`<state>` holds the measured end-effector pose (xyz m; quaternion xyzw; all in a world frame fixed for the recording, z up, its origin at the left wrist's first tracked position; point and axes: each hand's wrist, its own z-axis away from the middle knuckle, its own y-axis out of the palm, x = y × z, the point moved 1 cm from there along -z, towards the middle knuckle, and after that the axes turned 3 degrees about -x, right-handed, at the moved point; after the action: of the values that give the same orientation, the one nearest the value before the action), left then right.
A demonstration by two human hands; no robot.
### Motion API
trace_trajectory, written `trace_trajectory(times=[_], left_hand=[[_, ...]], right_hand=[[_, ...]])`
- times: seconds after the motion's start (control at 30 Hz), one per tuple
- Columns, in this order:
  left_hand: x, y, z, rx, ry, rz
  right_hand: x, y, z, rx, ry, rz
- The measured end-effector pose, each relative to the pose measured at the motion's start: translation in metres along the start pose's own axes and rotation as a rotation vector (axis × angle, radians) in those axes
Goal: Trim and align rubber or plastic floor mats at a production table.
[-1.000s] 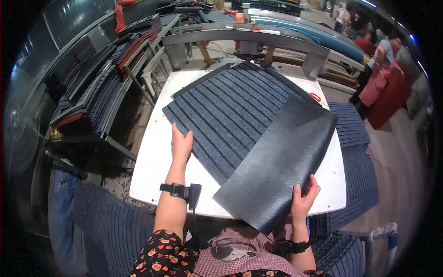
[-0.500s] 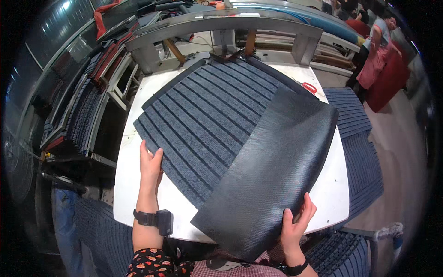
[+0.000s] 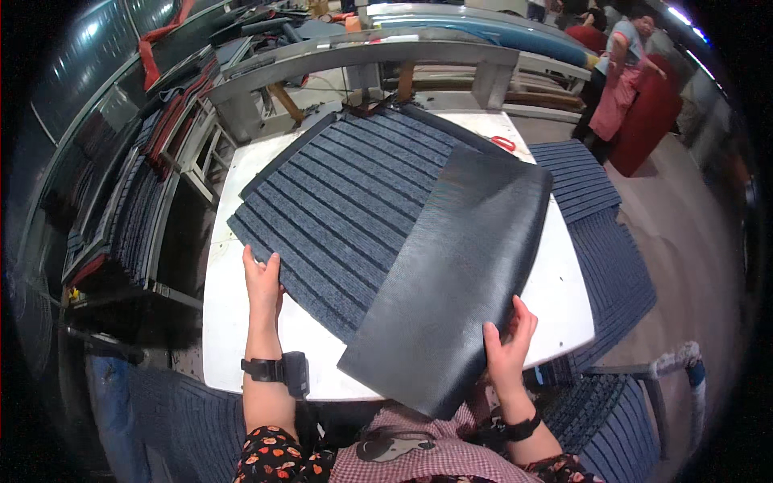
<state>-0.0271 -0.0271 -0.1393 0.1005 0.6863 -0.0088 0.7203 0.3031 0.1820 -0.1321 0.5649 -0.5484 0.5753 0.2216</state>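
A blue-grey ribbed floor mat [image 3: 354, 201] lies on a white table [image 3: 233, 338]. Its right part is folded over toward me, showing the black rubber backing [image 3: 451, 282]. My left hand [image 3: 262, 280] rests flat on the mat's left corner, fingers apart. My right hand [image 3: 509, 342] grips the lower right edge of the folded black flap, which hangs a little over the table's near edge.
Stacks of similar mats sit on racks at the left [image 3: 129, 217] and lie on the right [image 3: 604, 241] and near my legs. A metal frame [image 3: 362, 60] spans the table's far side. Red scissors [image 3: 503, 143] lie at the far right corner. A person [image 3: 624, 72] stands at the back right.
The view has tipped down and closer. My left hand slid along the mat's left edge to its corner. The folded black flap came nearer to me in my right hand.
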Motion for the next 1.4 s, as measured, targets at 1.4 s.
trace_trajectory(times=[1.4], left_hand=[[0.009,-0.045,0.251,0.647,-0.745,0.360]], right_hand=[[0.011,-0.063,0.077,1.072,0.455,-0.663]])
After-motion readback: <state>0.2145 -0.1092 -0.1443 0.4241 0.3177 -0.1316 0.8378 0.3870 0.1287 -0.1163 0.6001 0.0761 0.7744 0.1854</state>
